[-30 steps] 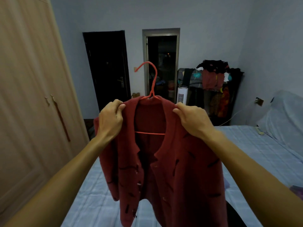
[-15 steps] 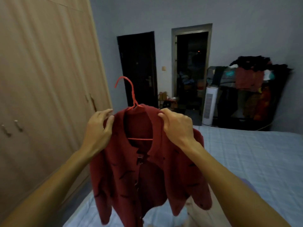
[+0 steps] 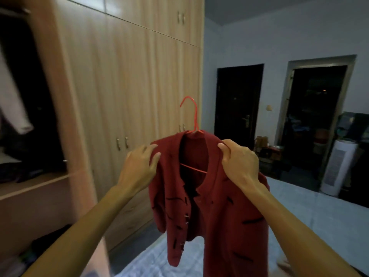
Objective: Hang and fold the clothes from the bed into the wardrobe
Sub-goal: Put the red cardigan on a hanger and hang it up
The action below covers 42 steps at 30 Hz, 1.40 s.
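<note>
- We see a red cardigan on a red hanger, held up in the air by both hands.
- Right hand grips the cardigan at the collar and shoulder on our right. Its fingers are curled round the fabric, with the knuckles toward us.
- Left hand pinches the other shoulder: the thumb lies on the front and the fingers reach over the top edge. The grip looks lighter than the right one.
- The hanger hook stands upright above the collar and is free, hooked on nothing. We see its bar through the open neck.
- The cardigan has dark dashes on it and is part open at the front. One sleeve hangs down on the left, and the hem runs out of frame at the bottom.
- The cardigan hangs over the near edge of the bed and touches neither the bed nor the wardrobe.
- The wardrobe fills the left side, with its light wood doors closed behind the cardigan.
- At far left there is an open bay, dark inside. A pale garment hangs in it, and dark things lie on the shelf below. It's blurred, so we can't tell what they are.
- Back wall: a dark door and an open doorway beside it.
- A white unit stands on the floor past the bed, at right.
</note>
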{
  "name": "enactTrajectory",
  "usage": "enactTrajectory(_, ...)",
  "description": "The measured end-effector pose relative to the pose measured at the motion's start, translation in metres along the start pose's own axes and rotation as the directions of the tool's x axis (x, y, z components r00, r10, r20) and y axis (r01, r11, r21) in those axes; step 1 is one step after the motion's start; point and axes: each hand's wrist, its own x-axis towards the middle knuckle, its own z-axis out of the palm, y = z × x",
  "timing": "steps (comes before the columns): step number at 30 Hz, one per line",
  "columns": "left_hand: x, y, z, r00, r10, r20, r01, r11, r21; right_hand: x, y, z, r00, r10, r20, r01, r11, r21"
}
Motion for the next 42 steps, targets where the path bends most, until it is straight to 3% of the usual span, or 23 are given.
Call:
enactTrajectory(5,-0.036,-0.078,-0.063,0.997,-0.077,0.025,0.076,0.996,0.047,-0.013,-0.094,0.015,1.000,-0.008,0.013,0.007,0.999,0.044)
enactTrajectory(13,-0.096,-0.164,-0.154,0.972,-0.207,-0.112,0.208,0.978,-0.004,-0.019,-0.238,0.045,0.996,-0.066,0.060,0.057,0.989,0.133)
enactTrajectory(23,-0.134,-0.278,-0.237,0.900,-0.357,-0.249,0.389,0.917,0.091,-0.006,-0.389,0.156,0.969,-0.097,0.226,-0.037,0.850,0.525)
enactTrajectory(26,-0.129,-0.313,-0.249,0.878,-0.391,-0.275,0.441,0.885,0.149,0.004,-0.428,0.193,0.959,-0.120,0.257,-0.081,0.752,0.654)
enactTrajectory(31,-0.102,-0.373,-0.256,0.835,-0.448,-0.319,0.519,0.833,0.191,0.038,-0.485,0.251,0.953,-0.162,0.255,-0.074,0.693,0.717)
enactTrajectory(42,0.004,-0.507,-0.282,0.752,-0.468,-0.465,0.595,0.786,0.171,0.159,-0.605,0.340,0.939,-0.252,0.234,-0.010,0.660,0.751)
